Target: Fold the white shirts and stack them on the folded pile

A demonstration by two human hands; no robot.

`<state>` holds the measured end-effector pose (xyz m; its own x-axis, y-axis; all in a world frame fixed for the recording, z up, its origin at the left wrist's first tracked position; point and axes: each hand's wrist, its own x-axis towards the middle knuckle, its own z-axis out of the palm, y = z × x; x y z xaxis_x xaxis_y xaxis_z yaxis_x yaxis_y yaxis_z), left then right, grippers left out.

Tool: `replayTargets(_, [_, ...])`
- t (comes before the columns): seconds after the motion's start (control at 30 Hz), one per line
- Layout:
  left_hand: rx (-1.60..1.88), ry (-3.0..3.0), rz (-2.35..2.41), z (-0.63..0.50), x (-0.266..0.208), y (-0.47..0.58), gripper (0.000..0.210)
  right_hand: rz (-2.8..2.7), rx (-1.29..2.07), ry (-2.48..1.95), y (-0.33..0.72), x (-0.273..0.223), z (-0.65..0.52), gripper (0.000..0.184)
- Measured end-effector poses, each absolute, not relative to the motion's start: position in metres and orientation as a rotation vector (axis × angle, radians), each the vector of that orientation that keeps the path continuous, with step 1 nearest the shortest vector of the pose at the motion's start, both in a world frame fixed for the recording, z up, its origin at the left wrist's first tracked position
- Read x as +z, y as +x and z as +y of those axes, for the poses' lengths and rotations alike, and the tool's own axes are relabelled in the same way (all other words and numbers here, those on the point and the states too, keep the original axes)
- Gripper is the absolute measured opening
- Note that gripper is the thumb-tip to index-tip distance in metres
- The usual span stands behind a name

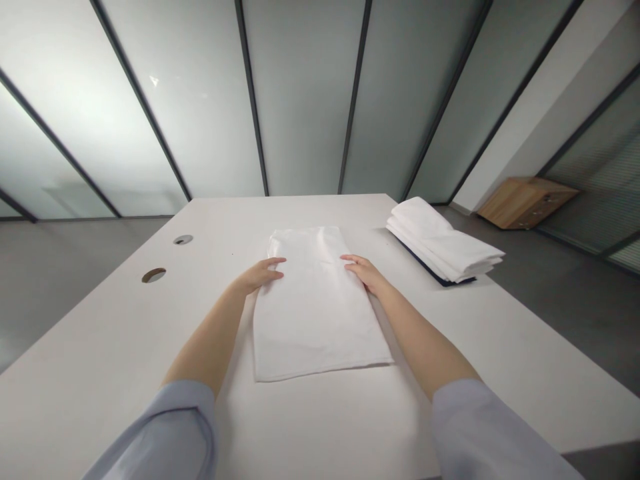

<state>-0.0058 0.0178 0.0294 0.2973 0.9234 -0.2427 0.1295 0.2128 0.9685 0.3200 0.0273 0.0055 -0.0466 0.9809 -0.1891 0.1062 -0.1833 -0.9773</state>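
A white cloth, folded into a rough rectangle, lies flat on the table before me. My left hand rests on its left edge, with the fingertips and thumb apart on top of the fabric. Across from it, my right hand touches the right edge in much the same way, fingers stretched inward. Small creases show in the cloth near the right fingertips and along the far end. Whether any fingers reach under the edges is hidden.
At the right side of the white table lies a stack of folded white cloths with a dark piece beneath. Two round holes pierce the tabletop at left, one of them a grommet. A wooden cabinet stands beyond, near frosted glass panels.
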Motion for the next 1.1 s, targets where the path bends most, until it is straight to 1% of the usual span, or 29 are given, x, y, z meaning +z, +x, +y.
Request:
replayTargets(0.27, [0.787,1.178,1.185,0.018,0.029,-0.007,0.070,-1.265,1.458,-1.253,0.326,0.008,0.024,0.056])
replayTargets(0.33, [0.754,1.213,1.175,0.017,0.031,-0.008,0.073,-1.347,1.437,-1.259,0.329,0.008,0.025,0.062])
replayTargets(0.4, [0.738,1.278,1.209,0.018,0.031,-0.009,0.075,-1.467,1.340,-1.322,0.330,0.008,0.027,0.065])
replayTargets(0.47, [0.756,1.415,1.323,0.022,0.030,-0.009,0.070,-1.625,1.157,-1.433,0.331,0.009,0.032,0.061])
replayTargets(0.6, [0.705,1.836,1.612,0.034,0.029,-0.009,0.051,-1.914,0.700,-1.602,0.327,0.011,0.037,0.041])
replayTargets(0.7, [0.581,2.126,1.705,0.034,0.034,-0.012,0.040,-2.032,0.374,-1.598,0.323,0.017,0.035,0.027])
replayTargets(0.8, [0.629,2.437,1.788,0.026,0.046,-0.015,0.030,-2.059,0.118,-1.477,0.322,0.026,0.029,0.021])
replayTargets(0.83, [0.644,2.516,1.797,0.022,0.052,-0.016,0.028,-2.061,0.083,-1.411,0.323,0.031,0.026,0.021])
replayTargets(0.9, [0.577,2.586,1.763,0.014,0.067,-0.018,0.027,-2.065,0.133,-1.297,0.328,0.041,0.020,0.022])
replayTargets(1.0, [0.399,2.518,1.623,0.005,0.098,-0.023,0.036,-2.003,0.334,-1.240,0.338,0.061,0.012,0.015])
replayTargets(1.1, [0.383,2.420,1.488,0.005,0.130,-0.029,0.046,-1.900,0.446,-1.160,0.348,0.081,0.015,0.011])
